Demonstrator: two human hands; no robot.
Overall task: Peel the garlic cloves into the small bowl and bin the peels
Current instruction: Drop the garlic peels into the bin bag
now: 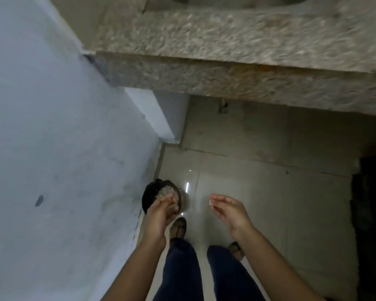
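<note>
The left hand [161, 210] hovers with loose, nearly straight fingers over the bin [149, 192]. The right hand [228, 210] hangs loosely cupped, gripping nothing (a pale speck at its fingertips is too small to name). The bin, scraps [166, 191] inside, stands on the floor [258, 192] against the wall [41, 127].

I'm looking at a dim, greyish picture. Motion blur is smearing the speckled bench [226, 40], small glare streaks are shining off the glossy floor [248, 181], and the wide lens is bending the wall [41, 127].
</note>
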